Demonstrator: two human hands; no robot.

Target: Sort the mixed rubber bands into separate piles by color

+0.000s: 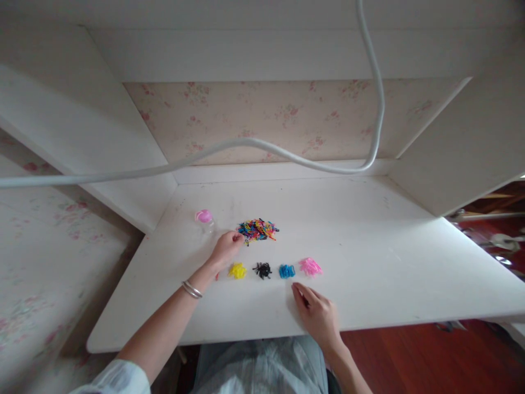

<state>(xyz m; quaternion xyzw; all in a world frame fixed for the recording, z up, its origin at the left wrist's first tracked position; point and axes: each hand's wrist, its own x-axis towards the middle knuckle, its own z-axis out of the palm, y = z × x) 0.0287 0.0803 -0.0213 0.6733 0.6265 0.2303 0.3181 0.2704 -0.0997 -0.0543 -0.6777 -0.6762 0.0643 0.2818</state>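
Note:
My left hand [228,249] is closed in a pinch at the left edge of a mixed heap of small coloured rubber bands [258,230]. Whatever its fingertips hold is too small to make out. In a row nearer me lie sorted piles: yellow bands [237,270], black bands [262,270], blue bands [286,271] and pink bands [310,266]. A bit of red [217,277] shows beside my left wrist. Just below the blue pile, my right hand [315,312] rests at the table's front with fingers curled together; anything inside them is hidden.
A small clear container with a pink top [204,216] is on the white table [361,262], left of the heap. A thick white cable [254,143] crosses the view above the table. White panels [459,142] enclose the sides and back.

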